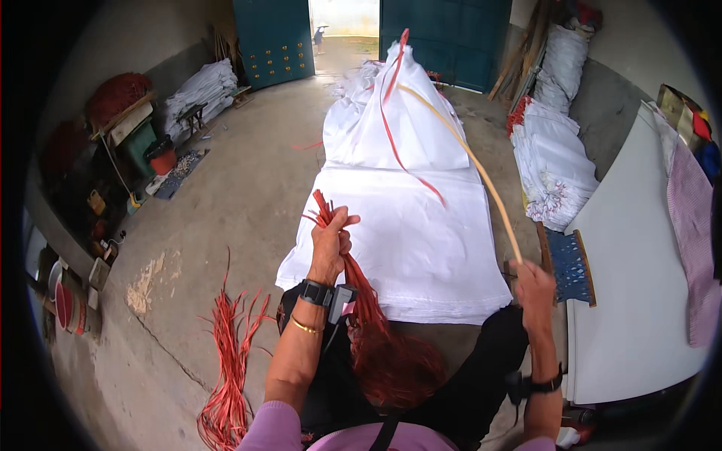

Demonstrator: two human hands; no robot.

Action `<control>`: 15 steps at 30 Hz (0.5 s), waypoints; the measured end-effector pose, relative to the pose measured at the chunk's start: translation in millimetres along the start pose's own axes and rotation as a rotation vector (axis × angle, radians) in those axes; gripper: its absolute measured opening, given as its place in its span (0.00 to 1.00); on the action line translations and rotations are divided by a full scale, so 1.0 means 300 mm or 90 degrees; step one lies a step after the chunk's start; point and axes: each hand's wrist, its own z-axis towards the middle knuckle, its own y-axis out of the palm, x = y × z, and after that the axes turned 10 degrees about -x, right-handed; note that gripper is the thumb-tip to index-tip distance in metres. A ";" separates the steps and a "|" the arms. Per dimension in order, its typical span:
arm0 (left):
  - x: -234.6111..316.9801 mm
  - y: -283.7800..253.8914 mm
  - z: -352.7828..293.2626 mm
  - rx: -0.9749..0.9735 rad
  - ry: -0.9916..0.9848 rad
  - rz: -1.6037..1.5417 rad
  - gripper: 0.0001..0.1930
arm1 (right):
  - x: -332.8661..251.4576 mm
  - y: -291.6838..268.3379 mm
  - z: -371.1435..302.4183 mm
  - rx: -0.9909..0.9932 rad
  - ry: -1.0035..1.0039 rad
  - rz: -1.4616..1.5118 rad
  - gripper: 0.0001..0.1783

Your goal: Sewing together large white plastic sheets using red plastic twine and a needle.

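Observation:
My left hand is closed round a thick bundle of red strips; their short ends stick up above the fist and their long ends hang between my knees. In my right hand is the near end of a long, thin, yellowish stick, bowed and reaching forward. A stack of flat white woven sheets, perhaps sacks, lies before me. At its far part, white cloth rises to a peak near the stick's far end. One loose red strip trails from above that peak down across the cloth.
More red strips lie on the floor at my left. White bundles stand at the right, beside a blue woven seat and a large pale panel. Buckets stand far left. Beyond the open teal door is a person.

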 end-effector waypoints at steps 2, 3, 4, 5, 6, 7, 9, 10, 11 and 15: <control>-0.024 0.005 -0.004 0.009 -0.029 -0.014 0.10 | -0.014 0.062 0.214 -0.030 -0.188 -0.276 0.14; -0.023 0.006 -0.012 0.003 -0.031 -0.012 0.10 | -0.040 0.099 0.273 -0.020 -0.288 -0.428 0.14; -0.007 0.003 -0.027 -0.003 -0.037 0.012 0.09 | -0.083 0.145 0.302 -0.031 -0.290 -0.426 0.14; 0.002 0.012 -0.031 -0.001 -0.037 0.006 0.09 | -0.150 0.170 0.308 -0.043 -0.314 -0.506 0.14; 0.006 0.016 -0.035 -0.027 -0.044 0.032 0.09 | -0.199 0.192 0.327 -0.057 -0.336 -0.586 0.14; 0.017 0.018 -0.046 -0.050 -0.049 0.062 0.08 | -0.229 0.216 0.362 -0.088 -0.376 -0.596 0.15; 0.020 0.025 -0.043 -0.067 -0.065 0.062 0.08 | -0.257 0.256 0.468 -0.101 -0.396 -0.607 0.16; 0.019 0.020 -0.040 -0.073 -0.073 0.062 0.08 | -0.237 0.299 0.551 -0.094 -0.388 -0.602 0.16; 0.017 0.030 -0.028 -0.090 -0.081 0.058 0.08 | -0.235 0.322 0.608 -0.089 -0.384 -0.606 0.16; -0.001 0.041 -0.013 -0.087 -0.096 0.054 0.07 | -0.170 0.383 0.689 -0.087 -0.260 -0.564 0.16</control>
